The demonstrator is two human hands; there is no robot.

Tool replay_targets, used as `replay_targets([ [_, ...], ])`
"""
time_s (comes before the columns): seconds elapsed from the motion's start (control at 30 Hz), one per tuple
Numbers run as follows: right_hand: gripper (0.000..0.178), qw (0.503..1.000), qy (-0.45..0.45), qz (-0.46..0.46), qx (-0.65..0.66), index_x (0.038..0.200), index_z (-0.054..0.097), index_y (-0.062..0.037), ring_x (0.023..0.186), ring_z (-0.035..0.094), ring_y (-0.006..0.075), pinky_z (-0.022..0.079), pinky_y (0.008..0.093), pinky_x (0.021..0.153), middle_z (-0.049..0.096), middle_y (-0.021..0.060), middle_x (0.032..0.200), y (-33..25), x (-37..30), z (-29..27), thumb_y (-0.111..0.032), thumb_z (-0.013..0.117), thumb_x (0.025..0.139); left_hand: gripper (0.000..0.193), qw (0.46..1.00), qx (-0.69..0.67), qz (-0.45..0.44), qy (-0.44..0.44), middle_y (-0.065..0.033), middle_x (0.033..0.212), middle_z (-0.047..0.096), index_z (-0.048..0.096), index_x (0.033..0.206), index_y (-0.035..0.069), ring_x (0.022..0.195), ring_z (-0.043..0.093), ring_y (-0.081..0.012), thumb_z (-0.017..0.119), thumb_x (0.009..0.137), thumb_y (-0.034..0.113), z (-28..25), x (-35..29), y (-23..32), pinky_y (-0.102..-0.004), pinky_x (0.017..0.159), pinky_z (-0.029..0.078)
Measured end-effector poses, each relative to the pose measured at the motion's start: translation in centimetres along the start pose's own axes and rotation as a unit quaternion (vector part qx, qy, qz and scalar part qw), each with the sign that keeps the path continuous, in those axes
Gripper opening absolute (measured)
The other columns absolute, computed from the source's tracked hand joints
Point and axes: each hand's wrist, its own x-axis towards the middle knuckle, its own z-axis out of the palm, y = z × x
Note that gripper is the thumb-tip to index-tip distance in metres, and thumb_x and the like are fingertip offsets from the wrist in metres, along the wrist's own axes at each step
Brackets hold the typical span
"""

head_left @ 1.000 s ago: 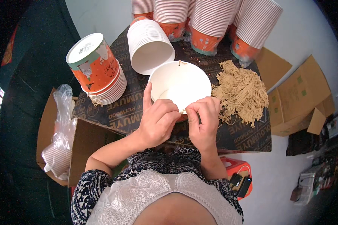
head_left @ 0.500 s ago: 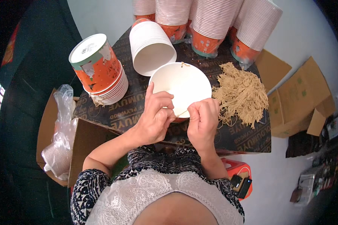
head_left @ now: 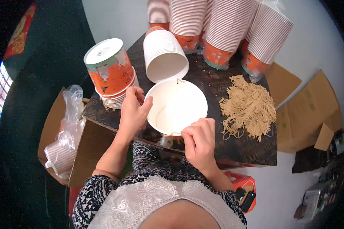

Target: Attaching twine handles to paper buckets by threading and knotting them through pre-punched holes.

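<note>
A white-lined paper bucket (head_left: 179, 108) stands mouth up at the near edge of the dark table. A short tan cord (head_left: 172, 134) lies along its near rim, and a small knotted bit of cord shows at the far rim. My right hand (head_left: 201, 139) is closed at the near right rim, its thumb and fingers pinching the cord's end. At the left rim is my left hand (head_left: 133, 110), thumb and fingers apart and holding nothing. The thumb tip is close to the rim; contact is hard to tell.
Upside-down orange buckets (head_left: 110, 76) are stacked at left. A nested white stack (head_left: 166, 57) lies tipped behind. Tall wrapped bucket stacks (head_left: 225, 26) line the back. A heap of tan cords (head_left: 248, 107) sits at right. Cardboard boxes (head_left: 309, 110) and a red stool (head_left: 250, 191) stand beside the table (head_left: 252, 150).
My left hand has let go of the cord at the near rim and moved left, its fingers opening. My right hand stays at the near rim. The view has shifted slightly.
</note>
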Motion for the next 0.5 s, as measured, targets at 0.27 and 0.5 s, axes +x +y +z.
replay_targets([
  [0.27,0.028,0.979,-0.069,-0.062,0.183,0.098,0.066,-0.0048,0.098,0.055,0.0315,0.045,0.0429,0.085,0.059,0.0115,0.104,-0.5,-0.4,-0.9,-0.004,0.072,0.070,0.015,0.984,-0.176,-0.019,-0.006,-0.0163,0.121,0.061,0.044,0.071,0.002,0.100,0.057,-0.0165,0.056,0.078,-0.004,-7.0,-3.9,1.2,-0.0286,0.088,0.046],
  [0.5,0.021,0.975,0.026,0.033,0.219,0.095,0.065,0.0038,0.094,0.056,0.0272,0.048,0.0339,0.078,0.060,0.0181,0.107,1.3,-1.0,-2.0,0.004,0.057,0.076,0.017,0.980,0.122,0.042,0.151,-0.0182,0.122,0.062,0.042,0.072,0.004,0.099,0.059,-0.0142,0.054,0.081,-0.003,-19.3,-3.8,2.3,-0.0257,0.085,0.048],
])
